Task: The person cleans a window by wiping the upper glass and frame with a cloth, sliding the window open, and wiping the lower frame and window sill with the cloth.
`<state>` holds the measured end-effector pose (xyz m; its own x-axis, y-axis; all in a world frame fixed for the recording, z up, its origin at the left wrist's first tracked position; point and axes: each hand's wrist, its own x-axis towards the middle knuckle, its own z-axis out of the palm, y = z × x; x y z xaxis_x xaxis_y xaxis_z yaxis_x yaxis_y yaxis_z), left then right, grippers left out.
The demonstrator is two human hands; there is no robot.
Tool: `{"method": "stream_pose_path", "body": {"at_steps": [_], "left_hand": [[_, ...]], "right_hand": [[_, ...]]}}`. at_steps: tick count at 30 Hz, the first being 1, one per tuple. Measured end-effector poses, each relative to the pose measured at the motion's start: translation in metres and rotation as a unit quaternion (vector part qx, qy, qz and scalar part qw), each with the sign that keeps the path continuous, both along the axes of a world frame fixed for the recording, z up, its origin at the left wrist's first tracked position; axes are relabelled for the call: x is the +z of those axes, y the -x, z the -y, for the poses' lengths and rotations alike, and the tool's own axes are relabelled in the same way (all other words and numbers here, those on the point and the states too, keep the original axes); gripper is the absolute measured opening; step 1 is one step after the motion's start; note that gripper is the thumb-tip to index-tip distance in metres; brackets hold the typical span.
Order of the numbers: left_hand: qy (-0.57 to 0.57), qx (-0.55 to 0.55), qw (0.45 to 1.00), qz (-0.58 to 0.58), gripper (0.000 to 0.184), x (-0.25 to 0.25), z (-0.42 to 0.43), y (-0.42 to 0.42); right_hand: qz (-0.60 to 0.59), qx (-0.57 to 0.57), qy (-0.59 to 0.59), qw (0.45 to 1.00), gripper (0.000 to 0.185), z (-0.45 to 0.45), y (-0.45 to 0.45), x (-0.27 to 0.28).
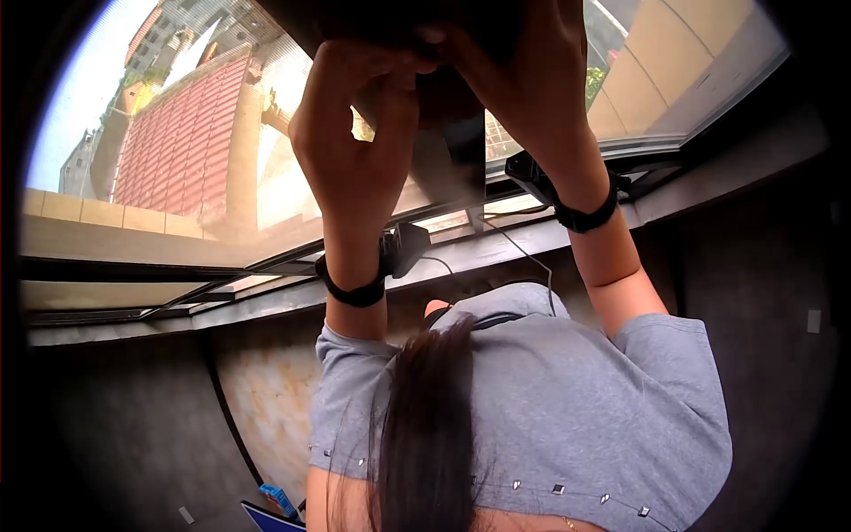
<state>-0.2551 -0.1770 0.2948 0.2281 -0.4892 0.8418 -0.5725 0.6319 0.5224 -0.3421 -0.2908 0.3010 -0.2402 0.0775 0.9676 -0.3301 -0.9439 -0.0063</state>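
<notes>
My left hand (355,133) is raised at the top of the view, its fingers curled and closed at a dark shape (372,19). My right hand (541,89) is up beside it, its thumb reaching in to the same dark shape, close to the left fingertips. Its other fingers run into shadow at the upper edge. What the fingers grip is too dark to make out. Each wrist wears a black strap, with a small black device (409,248) on the left and another black device (529,175) on the right.
Behind the hands is a window (292,177) with a tiled roof outside. A metal sill (266,306) runs below it. Thin cables (523,250) hang from the wrist devices. Long dark hair (430,426) falls over a grey shirt (576,399). A blue item (277,499) is at lower left.
</notes>
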Motion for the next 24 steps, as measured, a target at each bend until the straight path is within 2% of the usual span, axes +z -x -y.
{"method": "stream_pose_path", "body": {"at_steps": [1, 2, 4, 7, 9, 11, 13, 14, 15, 16, 17, 19, 20, 23, 24], "left_hand": [[-0.018, 0.003, 1.0, -0.017, 0.006, -0.013, -0.003, 0.002], [-0.052, -0.008, 0.998, -0.022, 0.008, -0.028, -0.004, 0.002], [-0.128, 0.003, 0.992, 0.006, 0.011, -0.057, -0.008, 0.001], [-0.219, 0.018, 0.971, 0.097, 0.016, -0.087, -0.022, 0.017], [-0.323, -0.054, 0.945, -0.015, 0.017, -0.124, -0.028, 0.034], [-0.364, -0.073, 0.928, -0.039, 0.019, -0.176, -0.029, 0.036], [-0.395, -0.093, 0.912, -0.059, 0.021, -0.214, -0.033, 0.034], [-0.462, -0.097, 0.881, -0.035, 0.019, -0.23, -0.037, 0.033], [-0.526, -0.101, 0.845, -0.011, 0.019, -0.243, -0.042, 0.034], [-0.526, -0.101, 0.844, -0.012, 0.019, -0.259, -0.048, 0.032], [-0.543, -0.131, 0.829, 0.013, 0.018, -0.276, -0.052, 0.03], [-0.557, -0.162, 0.814, 0.038, 0.019, -0.287, -0.06, 0.027], [-0.577, -0.183, 0.796, -0.017, 0.019, -0.288, -0.066, 0.027], [-0.613, -0.249, 0.731, -0.169, 0.023, -0.278, -0.075, 0.017], [-0.616, -0.254, 0.717, -0.207, 0.024, -0.283, -0.078, 0.009]], "right_hand": [[0.0, 0.001, -0.004, 1.0, 0.045, -0.008, 0.002, -0.015], [-0.063, 0.075, -0.085, 0.992, 0.054, -0.022, 0.011, -0.032], [-0.229, 0.199, -0.205, 0.93, 0.072, -0.037, 0.031, -0.064], [-0.196, 0.217, -0.223, 0.93, 0.072, -0.044, 0.035, -0.113], [-0.217, 0.204, -0.268, 0.916, 0.068, -0.052, 0.044, -0.153], [-0.244, 0.168, -0.343, 0.891, 0.059, -0.067, 0.052, -0.19], [-0.316, 0.135, -0.369, 0.863, 0.057, -0.073, 0.065, -0.226], [-0.316, 0.136, -0.37, 0.863, 0.057, -0.073, 0.072, -0.244], [-0.381, 0.125, -0.387, 0.83, 0.056, -0.075, 0.081, -0.259], [-0.443, 0.115, -0.401, 0.793, 0.056, -0.079, 0.089, -0.271], [-0.443, 0.116, -0.401, 0.793, 0.056, -0.083, 0.098, -0.281], [-0.403, 0.267, -0.584, 0.652, 0.053, -0.092, 0.11, -0.294], [-0.351, 0.32, -0.656, 0.586, 0.05, -0.093, 0.112, -0.298], [-0.305, 0.318, -0.692, 0.571, 0.048, -0.098, 0.109, -0.279], [-0.315, 0.288, -0.668, 0.61, 0.043, -0.101, 0.105, -0.261]]}}
